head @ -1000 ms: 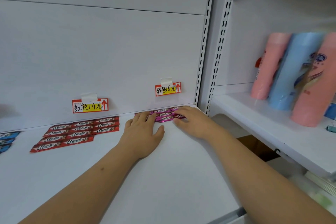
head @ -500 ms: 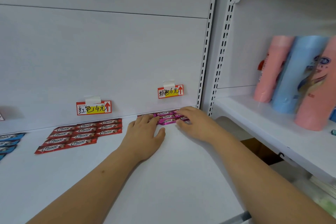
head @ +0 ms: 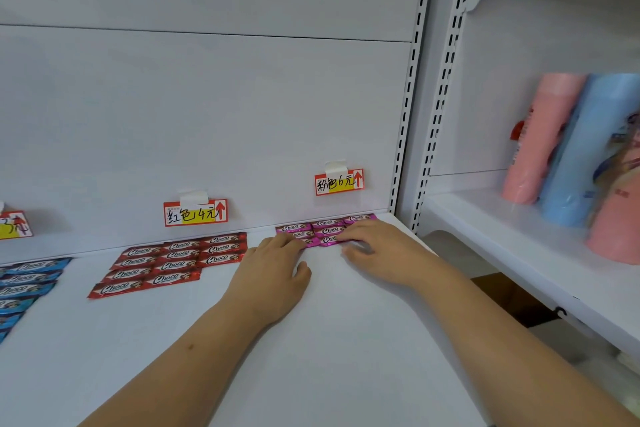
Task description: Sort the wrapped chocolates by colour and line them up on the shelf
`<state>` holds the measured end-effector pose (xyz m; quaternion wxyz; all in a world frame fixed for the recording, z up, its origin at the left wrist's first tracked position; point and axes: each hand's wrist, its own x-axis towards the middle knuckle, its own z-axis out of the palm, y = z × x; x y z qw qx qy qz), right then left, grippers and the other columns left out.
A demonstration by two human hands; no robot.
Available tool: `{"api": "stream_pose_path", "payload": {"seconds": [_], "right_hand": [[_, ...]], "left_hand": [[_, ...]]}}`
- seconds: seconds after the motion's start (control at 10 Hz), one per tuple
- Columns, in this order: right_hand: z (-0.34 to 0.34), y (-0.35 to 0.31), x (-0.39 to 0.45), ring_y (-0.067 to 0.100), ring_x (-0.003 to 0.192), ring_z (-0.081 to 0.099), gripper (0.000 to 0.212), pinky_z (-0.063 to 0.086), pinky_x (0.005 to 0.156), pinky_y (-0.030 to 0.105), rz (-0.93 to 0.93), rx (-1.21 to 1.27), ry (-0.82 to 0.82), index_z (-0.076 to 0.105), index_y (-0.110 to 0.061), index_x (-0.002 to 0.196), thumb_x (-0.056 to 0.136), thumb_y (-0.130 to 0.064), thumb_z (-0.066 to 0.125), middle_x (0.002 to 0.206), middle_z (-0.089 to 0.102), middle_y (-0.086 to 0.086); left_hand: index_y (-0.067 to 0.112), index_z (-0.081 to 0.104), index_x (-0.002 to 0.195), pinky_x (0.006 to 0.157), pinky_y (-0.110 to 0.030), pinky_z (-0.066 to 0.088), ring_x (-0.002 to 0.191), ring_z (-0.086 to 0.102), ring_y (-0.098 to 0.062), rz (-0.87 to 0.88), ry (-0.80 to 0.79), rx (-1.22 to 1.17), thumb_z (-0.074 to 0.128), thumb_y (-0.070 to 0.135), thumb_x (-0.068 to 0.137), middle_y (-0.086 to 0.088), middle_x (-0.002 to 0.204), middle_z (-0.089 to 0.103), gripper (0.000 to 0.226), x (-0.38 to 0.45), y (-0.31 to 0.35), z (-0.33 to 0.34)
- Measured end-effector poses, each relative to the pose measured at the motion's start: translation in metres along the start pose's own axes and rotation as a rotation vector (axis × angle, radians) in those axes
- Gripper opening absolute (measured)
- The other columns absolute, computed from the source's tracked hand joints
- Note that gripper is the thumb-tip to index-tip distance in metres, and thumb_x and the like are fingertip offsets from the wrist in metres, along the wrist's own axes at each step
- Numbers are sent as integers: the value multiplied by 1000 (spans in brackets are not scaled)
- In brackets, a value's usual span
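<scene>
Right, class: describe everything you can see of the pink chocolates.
The pink chocolates are small flat bars in glossy magenta wrappers printed "Choco". They lie flat in tidy rows at the back right of the white shelf, below the pink price tag. The left hand rests its fingertips on their left end; the right hand covers their right front.

1. Left hand (head: 268, 274): palm down, fingers straight and together, thumb spread to the right, bare forearm reaching in from lower left.
2. Right hand (head: 379, 248): palm down, fingers extended leftward, bare forearm entering from lower right.
</scene>
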<state>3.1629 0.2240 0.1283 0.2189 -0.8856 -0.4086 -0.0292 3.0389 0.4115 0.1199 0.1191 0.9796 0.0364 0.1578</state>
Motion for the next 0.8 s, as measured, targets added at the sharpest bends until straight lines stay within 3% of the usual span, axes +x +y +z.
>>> {"api": "stream_pose_path", "payload": {"seconds": [0.4,0.6,0.8], "right_hand": [[6,5,5,2,117,48,57,41,105,31,19,31,1,61,-35,127,81,-58,36,122,57,-19],[1,-3,1,5,122,46,43,37,107,28,8,48,18,57,-28,133,93,-43,51,128,53,-13],[-24,-11,-12,12,116,55,33,35,91,16,75,129,183,60,-20,129,97,-26,58,126,55,-4]], "left_hand": [[24,48,141,105,-33,37,124,44,-15,9,26,-6,41,33,99,7,139,47,43,0,-1,2],[21,48,140,105,-33,37,125,43,-17,-9,48,6,42,32,98,3,139,47,43,-3,5,0],[22,52,134,99,-34,43,117,50,-17,-24,68,-57,44,29,97,2,133,49,39,-24,18,-15]]}}
